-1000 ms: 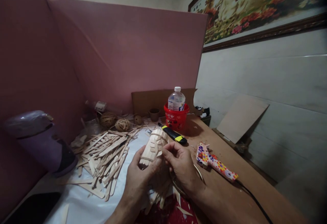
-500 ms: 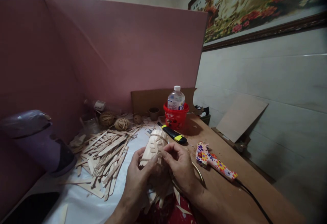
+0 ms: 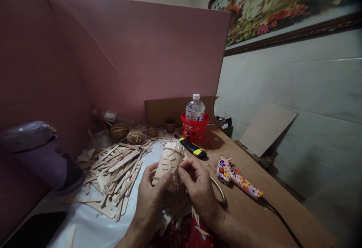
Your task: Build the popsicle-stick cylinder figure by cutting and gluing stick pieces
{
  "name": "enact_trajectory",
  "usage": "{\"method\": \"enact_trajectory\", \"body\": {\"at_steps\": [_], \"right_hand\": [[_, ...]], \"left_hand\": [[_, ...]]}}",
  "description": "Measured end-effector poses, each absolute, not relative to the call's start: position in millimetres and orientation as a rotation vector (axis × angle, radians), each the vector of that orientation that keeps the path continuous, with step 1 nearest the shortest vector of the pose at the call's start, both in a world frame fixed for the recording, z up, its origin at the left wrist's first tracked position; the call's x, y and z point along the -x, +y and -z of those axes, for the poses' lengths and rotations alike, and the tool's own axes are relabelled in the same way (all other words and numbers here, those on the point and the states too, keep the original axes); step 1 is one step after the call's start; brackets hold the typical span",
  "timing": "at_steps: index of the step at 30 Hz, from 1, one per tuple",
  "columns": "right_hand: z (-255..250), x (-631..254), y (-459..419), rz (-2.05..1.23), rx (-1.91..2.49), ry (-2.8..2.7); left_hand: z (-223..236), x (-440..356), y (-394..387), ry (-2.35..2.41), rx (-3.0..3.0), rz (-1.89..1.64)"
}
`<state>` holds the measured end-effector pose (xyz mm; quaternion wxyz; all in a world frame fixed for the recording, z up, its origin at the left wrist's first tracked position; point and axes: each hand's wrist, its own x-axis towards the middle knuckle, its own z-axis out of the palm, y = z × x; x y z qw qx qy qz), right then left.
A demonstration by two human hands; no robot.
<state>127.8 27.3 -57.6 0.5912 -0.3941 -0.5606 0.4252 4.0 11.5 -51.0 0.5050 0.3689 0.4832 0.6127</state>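
My left hand (image 3: 149, 199) and my right hand (image 3: 198, 187) both grip a small structure built of pale wooden craft sticks (image 3: 169, 161), held upright above the table in front of me. The left hand's fingers wrap its left side and base. Fingers of the right hand pinch its right side near the middle. A thin band runs round the structure's top. More loose sticks lie under my hands, partly hidden by them.
A heap of craft sticks (image 3: 117, 172) lies on white paper to the left. A flower-patterned glue gun (image 3: 237, 178), a black-and-yellow knife (image 3: 190, 148), a red bucket (image 3: 194, 129) holding a water bottle (image 3: 195, 109), twine balls (image 3: 135, 137) and a purple device (image 3: 39, 153) surround me. Pink partitions close the left and back.
The stick structure has turned slightly in my hands and stands a little more upright. Both hands kept their hold and shifted very little.
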Motion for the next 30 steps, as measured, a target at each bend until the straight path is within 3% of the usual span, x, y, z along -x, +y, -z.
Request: {"method": "enact_trajectory", "body": {"at_steps": [30], "right_hand": [[57.3,-126.5,28.1,-1.083,0.939,-1.236]], "left_hand": [[48.7,-7.9,9.3,0.985,-0.838,-1.523]]}}
